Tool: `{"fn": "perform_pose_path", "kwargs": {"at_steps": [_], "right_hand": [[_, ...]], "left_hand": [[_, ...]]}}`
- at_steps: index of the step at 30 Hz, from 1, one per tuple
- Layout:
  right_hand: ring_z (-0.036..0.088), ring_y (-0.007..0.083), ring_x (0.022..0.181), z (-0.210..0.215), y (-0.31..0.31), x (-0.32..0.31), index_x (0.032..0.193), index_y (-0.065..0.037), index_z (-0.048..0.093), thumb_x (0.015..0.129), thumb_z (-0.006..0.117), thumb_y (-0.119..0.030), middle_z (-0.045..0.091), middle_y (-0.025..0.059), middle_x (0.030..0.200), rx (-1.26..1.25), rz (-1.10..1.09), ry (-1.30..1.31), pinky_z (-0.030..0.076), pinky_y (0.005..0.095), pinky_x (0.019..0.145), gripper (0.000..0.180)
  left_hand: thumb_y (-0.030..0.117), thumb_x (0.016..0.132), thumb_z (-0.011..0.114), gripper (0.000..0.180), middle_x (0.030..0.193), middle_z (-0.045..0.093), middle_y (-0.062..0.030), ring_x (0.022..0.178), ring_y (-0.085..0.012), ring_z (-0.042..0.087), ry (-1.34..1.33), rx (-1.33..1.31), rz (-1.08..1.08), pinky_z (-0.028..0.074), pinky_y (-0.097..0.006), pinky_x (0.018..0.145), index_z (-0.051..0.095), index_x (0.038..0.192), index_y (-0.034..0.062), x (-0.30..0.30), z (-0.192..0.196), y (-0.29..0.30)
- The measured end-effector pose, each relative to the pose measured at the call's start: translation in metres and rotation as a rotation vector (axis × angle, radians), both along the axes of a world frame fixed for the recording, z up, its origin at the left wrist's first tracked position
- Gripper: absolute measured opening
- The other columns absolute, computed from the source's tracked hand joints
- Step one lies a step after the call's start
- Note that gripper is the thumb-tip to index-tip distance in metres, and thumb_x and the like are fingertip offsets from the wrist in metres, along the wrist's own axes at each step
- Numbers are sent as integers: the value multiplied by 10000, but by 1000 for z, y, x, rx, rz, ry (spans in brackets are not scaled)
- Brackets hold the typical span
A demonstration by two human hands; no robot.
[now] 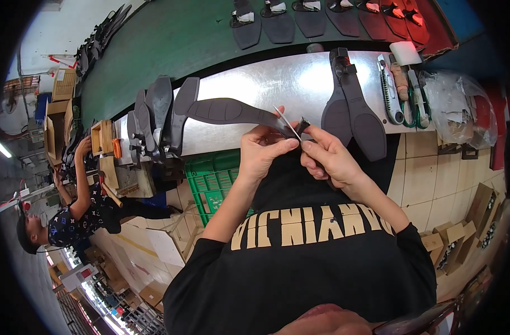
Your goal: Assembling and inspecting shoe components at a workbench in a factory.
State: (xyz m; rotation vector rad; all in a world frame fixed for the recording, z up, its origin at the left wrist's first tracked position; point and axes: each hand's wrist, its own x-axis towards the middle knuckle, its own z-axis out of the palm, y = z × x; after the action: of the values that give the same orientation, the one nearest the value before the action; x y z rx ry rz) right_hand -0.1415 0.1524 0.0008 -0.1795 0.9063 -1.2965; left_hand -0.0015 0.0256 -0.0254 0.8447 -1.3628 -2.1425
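Observation:
A long black sandal sole [224, 110] stretches leftward from my hands, above the shiny metal bench. My left hand [260, 153] is closed on its near end, fingers beneath and thumb on top. Pinched in my right hand [330, 159] is a thin pale metal blade [287, 121], slanting up and left across that end. A small dark strap-like piece [303, 124] sticks up beside the blade, close to my right fingers. Whether the blade has a handle is hidden by my grip. To the right lie two black sandals [344, 109], overlapping at the bench's front edge.
Several black sandals [160, 106] stand bunched on the bench's left. Beyond runs a green belt [171, 39] bearing a row of sandals. A utility knife [390, 95], white roll [404, 53] and plastic bag [459, 106] sit right. Below is a green crate [210, 181]; a co-worker [79, 218] works left.

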Motion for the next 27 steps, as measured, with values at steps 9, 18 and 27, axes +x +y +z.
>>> {"fn": "perform_pose_path", "kwargs": {"at_steps": [9,18,27], "right_hand": [[385,34,475,-15,-3,0,1247,-58,592,1040,455,-197,462,-36,636,30,-56,97,286,178,420,285],[394,64,450,4,-9,-17,1446,-32,417,1036,428,-180,486,20,628,-112,-181,85,304,191,391,436],[336,34,443,-5,3,-30,1397,-11,471,1043,456,-234,448,-24,642,-56,-248,232,278,175,381,419]], "left_hand": [[-20,783,762,649,1114,683,-108,899,-146,670,-82,167,-100,559,-253,793,492,1373,-38,3,-7,-9],[28,899,498,407,1112,680,-106,935,-182,668,-150,-86,18,523,-317,859,553,1295,-51,39,29,-55],[278,957,468,327,933,689,-155,719,-265,701,-257,-287,626,563,-334,594,612,1007,-11,222,79,-183]]}}
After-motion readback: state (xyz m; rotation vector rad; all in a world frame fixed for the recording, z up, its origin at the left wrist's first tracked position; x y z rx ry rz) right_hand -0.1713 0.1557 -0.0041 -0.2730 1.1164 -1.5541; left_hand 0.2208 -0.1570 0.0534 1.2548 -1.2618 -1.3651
